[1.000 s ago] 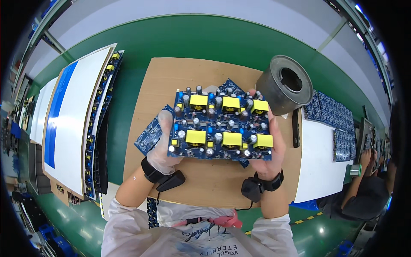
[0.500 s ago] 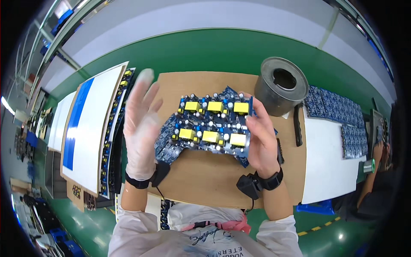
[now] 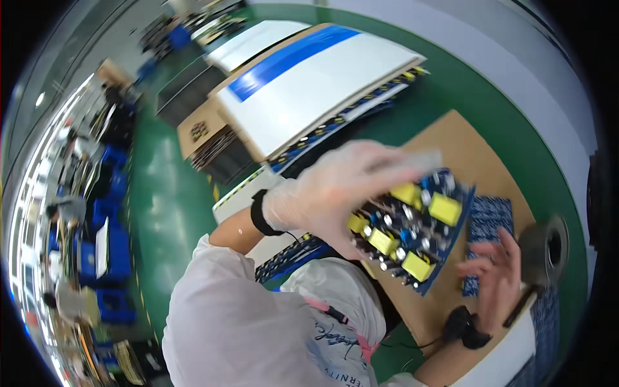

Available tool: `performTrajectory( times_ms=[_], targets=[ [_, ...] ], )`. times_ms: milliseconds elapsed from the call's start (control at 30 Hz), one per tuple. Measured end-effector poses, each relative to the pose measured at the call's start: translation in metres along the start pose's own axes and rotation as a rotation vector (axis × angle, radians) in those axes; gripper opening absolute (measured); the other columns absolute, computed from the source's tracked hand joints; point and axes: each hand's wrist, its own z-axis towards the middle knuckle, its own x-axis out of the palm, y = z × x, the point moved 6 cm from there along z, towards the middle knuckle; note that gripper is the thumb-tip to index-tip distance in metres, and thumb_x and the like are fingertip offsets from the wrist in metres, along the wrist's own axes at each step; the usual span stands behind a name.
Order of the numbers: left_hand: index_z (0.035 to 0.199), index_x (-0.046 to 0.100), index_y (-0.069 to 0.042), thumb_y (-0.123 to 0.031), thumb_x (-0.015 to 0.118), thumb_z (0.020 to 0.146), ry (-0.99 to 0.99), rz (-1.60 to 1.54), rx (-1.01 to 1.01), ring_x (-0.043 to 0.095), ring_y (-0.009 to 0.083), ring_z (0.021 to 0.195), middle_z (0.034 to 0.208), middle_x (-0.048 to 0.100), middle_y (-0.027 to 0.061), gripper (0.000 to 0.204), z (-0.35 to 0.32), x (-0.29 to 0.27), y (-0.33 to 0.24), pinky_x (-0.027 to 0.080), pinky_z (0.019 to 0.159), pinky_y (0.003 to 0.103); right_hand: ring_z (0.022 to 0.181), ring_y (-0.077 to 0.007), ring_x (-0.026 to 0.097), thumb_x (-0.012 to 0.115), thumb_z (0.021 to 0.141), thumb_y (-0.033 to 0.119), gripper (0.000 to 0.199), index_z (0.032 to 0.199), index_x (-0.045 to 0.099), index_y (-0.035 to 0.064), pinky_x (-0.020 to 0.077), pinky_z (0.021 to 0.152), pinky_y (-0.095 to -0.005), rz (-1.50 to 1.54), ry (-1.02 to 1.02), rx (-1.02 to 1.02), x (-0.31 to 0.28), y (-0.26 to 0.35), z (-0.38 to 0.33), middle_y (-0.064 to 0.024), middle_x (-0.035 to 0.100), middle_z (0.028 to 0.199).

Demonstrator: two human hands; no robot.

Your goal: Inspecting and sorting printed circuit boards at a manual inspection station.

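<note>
My left hand (image 3: 335,190), in a thin whitish glove, grips a blue circuit board (image 3: 412,222) by its left side. Yellow block parts and small upright cylinders crowd the board's top face, which is tilted, and my fingers hide part of it. My right hand (image 3: 493,274) is bare and apart from that board, its fingers spread and slightly curled with nothing in them. Just behind it, more blue boards (image 3: 490,216) lie on the brown cardboard (image 3: 451,138). Black straps with small boxes circle both wrists.
White sheets with a blue strip (image 3: 322,84) cover a stack of boards beyond my left hand. A cardboard box (image 3: 200,132) stands next to it. At the right are a round metal can (image 3: 545,251) and a black-handled tool (image 3: 521,306). People work at benches far left.
The view has swung left towards the covered stack. My right hand has let go of the circuit board, and my left hand, open before, now holds it, turned and tilted.
</note>
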Motion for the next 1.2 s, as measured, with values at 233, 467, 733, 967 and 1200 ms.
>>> performTrajectory(
  times_ms=[233, 467, 733, 967, 1200],
  targets=[
    [0.122, 0.042, -0.004, -0.036, 0.063, 0.079, -1.391, -0.208, -0.121, 0.052, 0.0219, 0.092, 0.106, 0.051, 0.0105, 0.058, -0.158, -0.107, 0.031, 0.044, 0.089, 0.032, 0.074, -0.0225, 0.058, 0.053, 0.086, 0.044, 0.073, 0.134, 0.028, -0.0061, 0.0484, 0.067, -0.0307, -0.013, 0.145, -0.064, -0.002, -0.008, 0.005, -0.0175, 0.051, 0.105],
    [0.104, 0.057, -0.006, -0.036, 0.064, 0.08, -1.614, -0.235, -1.274, 0.056, 0.0129, 0.081, 0.092, 0.06, 0.003, 0.039, -0.415, -0.018, 0.188, 0.044, 0.07, 0.025, 0.076, -0.0205, 0.055, 0.053, 0.089, 0.033, 0.063, 0.133, 0.029, -0.0059, 0.0472, 0.068, -0.0312, 0.119, 0.011, -0.048, -0.03, -0.018, 0.012, -0.016, 0.051, 0.101],
    [0.097, 0.057, 0.0, -0.031, 0.071, 0.07, -1.507, -0.636, -1.602, 0.057, 0.0164, 0.076, 0.084, 0.06, 0.0068, 0.044, -0.475, 0.206, 0.274, 0.046, 0.066, 0.033, 0.092, -0.0337, 0.053, 0.047, 0.093, 0.024, 0.052, 0.133, 0.032, -0.0036, 0.0392, 0.083, -0.0467, 0.345, -0.039, 0.125, -0.016, -0.017, 0.022, -0.0199, 0.051, 0.116],
    [0.127, 0.035, -0.004, -0.047, 0.071, 0.065, -0.958, -0.191, -2.282, 0.051, 0.0351, 0.106, 0.112, 0.053, 0.0199, 0.084, -0.421, 0.212, 0.372, 0.043, 0.087, 0.043, 0.096, -0.0328, 0.054, 0.048, 0.093, 0.028, 0.053, 0.134, 0.032, -0.0001, 0.0395, 0.088, -0.0439, -0.14, -0.241, 0.225, -0.014, 0.004, 0.007, -0.018, 0.053, 0.113],
    [0.132, 0.032, -0.008, -0.041, 0.064, 0.075, -0.835, 0.159, -2.24, 0.041, 0.0361, 0.116, 0.124, 0.043, 0.0208, 0.073, -0.429, 0.219, 0.414, 0.038, 0.091, 0.048, 0.099, -0.0318, 0.055, 0.049, 0.092, 0.031, 0.053, 0.134, 0.032, 0.002, 0.0391, 0.091, -0.0456, -0.178, -0.38, 0.336, -0.036, 0.003, -0.014, -0.0156, 0.056, 0.109]
  ],
)
